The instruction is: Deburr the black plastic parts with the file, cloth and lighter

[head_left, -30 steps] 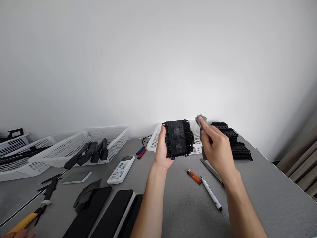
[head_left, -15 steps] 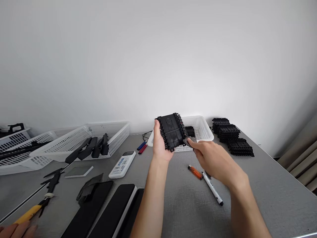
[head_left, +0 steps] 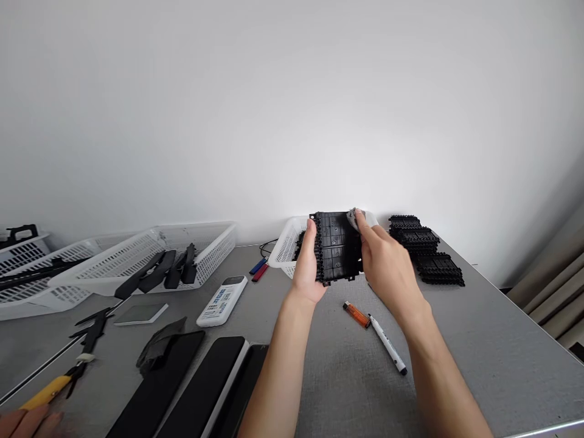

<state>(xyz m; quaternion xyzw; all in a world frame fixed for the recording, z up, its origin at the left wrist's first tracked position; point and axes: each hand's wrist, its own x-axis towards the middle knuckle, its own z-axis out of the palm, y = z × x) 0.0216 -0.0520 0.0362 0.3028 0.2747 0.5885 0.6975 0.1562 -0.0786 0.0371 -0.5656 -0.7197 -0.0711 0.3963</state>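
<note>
My left hand grips a black plastic panel with ridged, toothed sides by its left edge, thumb along the front. It is held up above the table, in front of a white basket. My right hand pinches a grey cloth against the panel's upper right corner; its other fingers hide the right edge. Below the hands lie an orange lighter and a white marker with a black cap.
Stacks of similar black panels stand at the right. Leftward are a white basket of black parts, a white bottle-shaped device, black slabs and a dark cloth. Another person's hand is beside a yellow-handled tool at lower left.
The panel has moved right and turned more upright. My right hand has shifted the cloth from the lower right side up to the upper right corner.
</note>
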